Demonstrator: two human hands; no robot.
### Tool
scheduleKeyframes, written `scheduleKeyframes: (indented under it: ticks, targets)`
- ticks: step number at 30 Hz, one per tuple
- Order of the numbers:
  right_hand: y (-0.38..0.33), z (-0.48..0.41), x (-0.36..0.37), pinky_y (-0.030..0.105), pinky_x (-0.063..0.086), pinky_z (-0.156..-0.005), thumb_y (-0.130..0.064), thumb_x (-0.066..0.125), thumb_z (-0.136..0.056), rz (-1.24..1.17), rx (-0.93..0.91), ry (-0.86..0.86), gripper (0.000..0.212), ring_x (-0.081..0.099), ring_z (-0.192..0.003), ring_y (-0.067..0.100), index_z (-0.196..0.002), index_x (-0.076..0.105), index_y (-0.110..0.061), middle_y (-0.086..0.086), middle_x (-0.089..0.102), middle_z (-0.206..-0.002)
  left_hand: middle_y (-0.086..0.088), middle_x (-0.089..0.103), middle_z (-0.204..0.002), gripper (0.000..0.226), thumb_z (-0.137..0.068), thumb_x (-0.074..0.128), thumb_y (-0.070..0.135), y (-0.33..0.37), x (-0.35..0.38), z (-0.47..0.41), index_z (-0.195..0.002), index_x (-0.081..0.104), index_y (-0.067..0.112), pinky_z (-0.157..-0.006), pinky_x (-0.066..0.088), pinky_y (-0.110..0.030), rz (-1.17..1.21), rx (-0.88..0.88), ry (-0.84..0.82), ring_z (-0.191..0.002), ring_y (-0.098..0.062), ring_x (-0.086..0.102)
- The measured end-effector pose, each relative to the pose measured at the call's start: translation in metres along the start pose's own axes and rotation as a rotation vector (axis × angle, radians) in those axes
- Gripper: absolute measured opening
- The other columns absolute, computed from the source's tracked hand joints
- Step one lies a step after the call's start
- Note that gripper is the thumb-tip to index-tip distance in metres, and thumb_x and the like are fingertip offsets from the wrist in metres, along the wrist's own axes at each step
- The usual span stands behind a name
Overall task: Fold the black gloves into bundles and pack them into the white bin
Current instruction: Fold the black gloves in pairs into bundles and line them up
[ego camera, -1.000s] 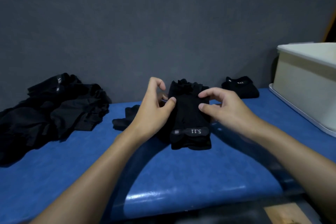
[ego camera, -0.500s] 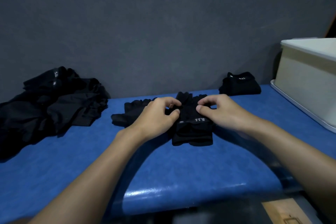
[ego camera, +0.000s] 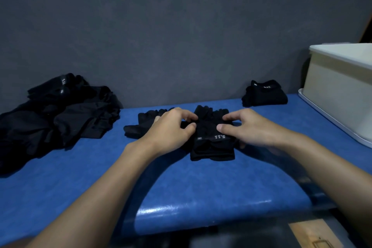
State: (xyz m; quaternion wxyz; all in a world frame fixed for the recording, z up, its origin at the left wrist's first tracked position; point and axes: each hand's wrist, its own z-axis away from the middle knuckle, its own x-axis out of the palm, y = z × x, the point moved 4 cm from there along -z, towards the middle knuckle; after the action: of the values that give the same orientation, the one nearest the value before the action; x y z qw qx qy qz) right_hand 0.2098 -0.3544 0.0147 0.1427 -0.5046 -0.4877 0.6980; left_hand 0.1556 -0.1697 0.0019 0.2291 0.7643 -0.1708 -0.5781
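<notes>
Where the glossy blue padded tabletop [ego camera: 201, 187] runs back to a plain dark grey wall [ego camera: 181, 26], a black fabric glove [ego camera: 213, 147] with a white "5.11" mark on its cuff band lies flat near the middle, with its cuff toward the person and its short finger ends toward the wall. The left hand [ego camera: 169, 133] has its fingers curled and pinches the glove's left edge between thumb and forefinger. The right hand [ego camera: 247, 129] sets its thumb tip on the fabric just above the mark and curls its fingers over the top right side, gripping it. A second black glove [ego camera: 138, 127] lies flat just to the left, partly hidden behind the left hand. Farther left, a loose heap of black gloves [ego camera: 60, 110] spreads along the foot of the wall. At the back right, a folded black glove bundle [ego camera: 263, 94] sits by the wall, near the tall white plastic bin [ego camera: 338, 94], which stands at the right edge on a shallow white tray [ego camera: 332, 121]. The inside of the bin is hidden. The tabletop's rounded front edge catches a streak of light, and below it at the bottom right shows a pale wooden board [ego camera: 314, 233].
</notes>
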Motion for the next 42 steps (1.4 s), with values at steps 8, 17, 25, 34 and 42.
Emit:
scheduleKeyframes:
  ticks: [8, 17, 25, 34, 42]
  targets:
    - [-0.005, 0.006, -0.006, 0.019, 0.052, -0.059, -0.021, 0.075, -0.083, -0.17, -0.001, -0.041, 0.023, 0.064, -0.057, 0.001, -0.095, 0.055, -0.023, 0.0, 0.072, -0.086, 0.016, 0.064, -0.111, 0.025, -0.092, 0.064, 0.022, 0.002, -0.004, 0.001, -0.115, 0.07, 0.032, -0.105, 0.044, -0.037, 0.107, 0.062, 0.055, -0.107, -0.008, 0.058]
    - [0.003, 0.003, -0.003, 0.022, 0.051, -0.065, -0.032, 0.074, -0.083, -0.052, 0.03, -0.075, 0.029, 0.062, -0.066, 0.007, -0.107, 0.059, -0.025, 0.001, 0.07, -0.103, 0.018, 0.055, -0.115, 0.024, -0.094, 0.064, 0.023, 0.001, -0.005, 0.005, -0.11, 0.067, 0.041, -0.099, 0.044, -0.03, 0.104, 0.073, -0.034, -0.101, -0.007, 0.055]
    - [0.012, -0.003, -0.007, 0.017, 0.04, -0.081, -0.045, 0.067, -0.085, 0.112, 0.032, -0.033, 0.029, 0.059, -0.097, 0.003, -0.107, 0.067, -0.025, -0.009, 0.066, -0.106, 0.022, 0.054, -0.113, 0.03, -0.097, 0.054, 0.043, 0.001, -0.003, 0.007, -0.125, 0.062, 0.04, -0.114, 0.021, -0.046, -0.141, 0.058, -0.021, -0.123, -0.007, 0.045]
    - [0.011, -0.005, -0.007, 0.019, 0.041, -0.08, -0.039, 0.067, -0.088, 0.11, 0.004, -0.006, 0.044, 0.058, -0.094, 0.007, -0.127, 0.059, -0.02, -0.005, 0.064, -0.103, 0.018, 0.052, -0.12, 0.042, -0.096, 0.053, 0.049, -0.001, -0.002, 0.006, -0.134, 0.057, 0.032, -0.112, 0.022, -0.043, -0.187, 0.033, -0.003, -0.124, -0.009, 0.043]
    - [0.008, -0.005, -0.003, 0.02, 0.038, -0.101, -0.042, 0.061, -0.09, 0.165, -0.213, -0.005, 0.035, 0.052, -0.115, 0.002, -0.122, 0.061, -0.029, -0.015, 0.054, -0.123, 0.013, 0.052, -0.127, 0.058, -0.094, 0.035, 0.064, -0.006, -0.002, 0.008, -0.146, 0.037, 0.04, -0.109, 0.022, -0.045, -0.289, 0.007, -0.055, -0.13, -0.013, 0.038]
